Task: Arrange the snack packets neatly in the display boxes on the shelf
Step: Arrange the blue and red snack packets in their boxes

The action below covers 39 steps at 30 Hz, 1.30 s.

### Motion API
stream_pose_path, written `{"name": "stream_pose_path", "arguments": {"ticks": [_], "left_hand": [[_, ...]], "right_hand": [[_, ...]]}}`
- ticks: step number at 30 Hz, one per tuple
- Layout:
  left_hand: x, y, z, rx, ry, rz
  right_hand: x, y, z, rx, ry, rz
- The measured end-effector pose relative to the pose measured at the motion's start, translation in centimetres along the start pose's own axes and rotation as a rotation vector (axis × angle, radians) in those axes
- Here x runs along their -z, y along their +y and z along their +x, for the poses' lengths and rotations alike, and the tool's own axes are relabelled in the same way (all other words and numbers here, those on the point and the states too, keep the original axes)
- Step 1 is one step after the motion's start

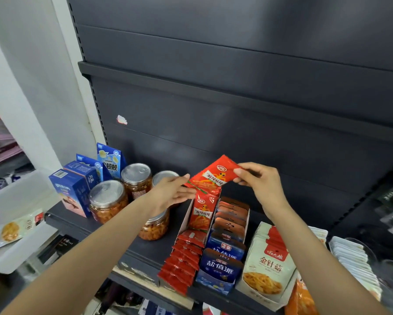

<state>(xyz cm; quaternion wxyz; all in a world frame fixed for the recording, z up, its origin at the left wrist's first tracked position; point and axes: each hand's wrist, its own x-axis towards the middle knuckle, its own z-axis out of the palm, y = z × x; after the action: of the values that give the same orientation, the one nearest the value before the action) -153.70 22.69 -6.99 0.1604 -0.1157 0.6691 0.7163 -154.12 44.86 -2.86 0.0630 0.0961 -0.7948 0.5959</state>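
right hand (pixel 262 183) pinching red packet (pixel 213 175) by its corner | left hand (pixel 170 193) grip spread, fingertips touching packet | hovering over red display box (pixel 186 218) on shelf (pixel 77 220)

Both bare forearms reach forward, left hand (pixel 171 192) with straight fingers, right hand (pixel 262 181) pinching with curled fingers.
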Motion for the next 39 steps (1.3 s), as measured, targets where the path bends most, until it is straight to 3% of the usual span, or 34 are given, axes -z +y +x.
{"name": "stream_pose_path", "arguments": {"ticks": [3, 5, 10, 18, 22, 27, 32, 35, 39], "left_hand": [[0.0, 0.4, -0.5, -0.047, 0.017, -0.275], [0.1, 0.4, -0.7, -0.100, 0.039, -0.310], [0.1, 0.3, -1.7, -0.249, 0.075, -0.272], [0.1, -0.4, -3.7, -0.583, 0.096, 0.107], [0.7, -0.5, -4.2, -0.653, 0.084, 0.158], [1.5, -1.2, -3.8, -0.553, 0.099, 0.037], [1.9, -2.0, -3.0, -0.402, 0.121, -0.131], [1.6, -2.5, -2.4, -0.279, 0.123, -0.235], [0.7, -3.1, -1.7, -0.074, 0.070, -0.042]], "right_hand": [[1.0, 0.1, -0.9, -0.002, -0.082, 0.043], [1.4, 0.4, -1.4, 0.009, -0.097, 0.030], [0.9, 1.4, -2.3, -0.204, -0.005, 0.434], [0.0, 1.9, -3.1, -0.224, 0.027, 0.295], [-0.4, 1.7, -3.1, -0.200, 0.025, 0.274], [-0.4, 1.3, -3.1, -0.221, -0.029, 0.333], [0.3, 1.2, -2.9, -0.044, -0.095, 0.119], [0.7, 1.4, -2.6, 0.076, -0.050, -0.070], [0.4, 1.7, -2.3, 0.080, 0.017, -0.222]]}}
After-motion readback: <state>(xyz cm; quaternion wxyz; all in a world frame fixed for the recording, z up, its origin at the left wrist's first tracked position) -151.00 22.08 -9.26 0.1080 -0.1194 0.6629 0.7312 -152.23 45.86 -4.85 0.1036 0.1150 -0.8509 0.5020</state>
